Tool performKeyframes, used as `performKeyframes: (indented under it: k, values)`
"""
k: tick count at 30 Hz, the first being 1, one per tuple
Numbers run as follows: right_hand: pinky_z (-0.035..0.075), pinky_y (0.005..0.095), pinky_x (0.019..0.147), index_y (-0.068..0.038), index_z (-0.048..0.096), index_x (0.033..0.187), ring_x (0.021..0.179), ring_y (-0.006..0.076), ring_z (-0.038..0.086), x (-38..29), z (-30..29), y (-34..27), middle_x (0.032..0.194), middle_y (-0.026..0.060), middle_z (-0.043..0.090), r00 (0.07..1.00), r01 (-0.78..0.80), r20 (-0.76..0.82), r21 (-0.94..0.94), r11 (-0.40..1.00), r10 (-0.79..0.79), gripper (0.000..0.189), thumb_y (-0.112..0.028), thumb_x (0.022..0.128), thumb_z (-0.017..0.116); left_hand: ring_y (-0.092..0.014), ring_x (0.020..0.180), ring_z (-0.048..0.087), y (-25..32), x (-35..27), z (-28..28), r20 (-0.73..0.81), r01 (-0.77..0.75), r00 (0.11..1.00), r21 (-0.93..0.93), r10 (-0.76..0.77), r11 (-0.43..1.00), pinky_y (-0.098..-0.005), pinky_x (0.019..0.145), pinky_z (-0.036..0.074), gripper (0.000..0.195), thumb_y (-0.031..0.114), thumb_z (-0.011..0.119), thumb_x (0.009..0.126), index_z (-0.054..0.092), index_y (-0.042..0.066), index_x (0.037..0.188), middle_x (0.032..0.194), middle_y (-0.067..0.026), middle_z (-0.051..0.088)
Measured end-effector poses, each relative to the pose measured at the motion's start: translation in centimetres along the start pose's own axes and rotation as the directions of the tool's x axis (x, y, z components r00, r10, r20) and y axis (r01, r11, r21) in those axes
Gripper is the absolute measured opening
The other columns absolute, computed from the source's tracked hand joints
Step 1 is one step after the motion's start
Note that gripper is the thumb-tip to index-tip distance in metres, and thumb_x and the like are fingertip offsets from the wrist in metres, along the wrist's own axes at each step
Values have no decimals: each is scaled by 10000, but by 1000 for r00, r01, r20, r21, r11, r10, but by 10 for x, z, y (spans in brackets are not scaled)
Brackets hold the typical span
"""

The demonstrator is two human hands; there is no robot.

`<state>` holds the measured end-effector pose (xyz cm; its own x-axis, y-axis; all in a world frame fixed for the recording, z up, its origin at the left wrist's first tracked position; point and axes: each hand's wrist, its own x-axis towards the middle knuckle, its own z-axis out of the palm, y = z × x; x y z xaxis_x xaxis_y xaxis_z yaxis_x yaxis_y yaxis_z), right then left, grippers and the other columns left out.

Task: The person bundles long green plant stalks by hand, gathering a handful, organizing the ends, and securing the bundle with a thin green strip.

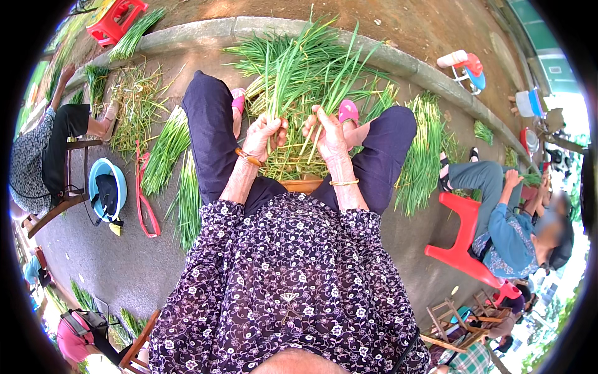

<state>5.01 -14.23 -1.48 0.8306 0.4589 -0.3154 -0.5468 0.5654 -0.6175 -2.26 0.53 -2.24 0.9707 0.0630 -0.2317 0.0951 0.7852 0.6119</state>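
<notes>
My left hand (267, 134), with a brown bangle at its wrist, grips several long green stalks with pale lower ends (280, 89). A little to the right, my right hand (326, 132) pinches a few more stalks (340, 93), their pale ends sticking out below the fingers. The hands are apart, above the gap between my knees. Beyond them a large loose heap of the green leafy stalks (299, 61) lies on the ground. Yellowish trimmed leaves (296, 159) are strewn beneath my hands, between my pink shoes.
Bundled stalks (166, 152) lie left of me, and more (423, 149) lie at my right. A blue basin (120, 187) holding a black bag and a red strap (145, 196) are at left. People sit on both sides, one on a red plastic stool (462, 233). A stone curb (205, 35) runs ahead.
</notes>
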Motion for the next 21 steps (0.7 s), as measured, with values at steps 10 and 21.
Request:
performKeyframes:
  k: [10,21]
  values:
    - [257,211,308,-37,497,942,370,56,303,3,-13,-8,565,-16,392,989,-138,77,178,974,126,171,-161,824,499,-119,621,510,-4,-1,-3,-51,27,998,-2,-28,1000,-240,507,417,121,75,575,769,533,19,868,773,-44,558]
    - [257,178,319,0,521,973,373,26,298,-8,13,-1,889,94,583,990,-127,68,6,992,126,202,-66,785,555,-148,582,530,-6,-4,7,-39,48,998,46,-46,998,-254,504,422,165,54,621,721,554,18,868,736,-56,579]
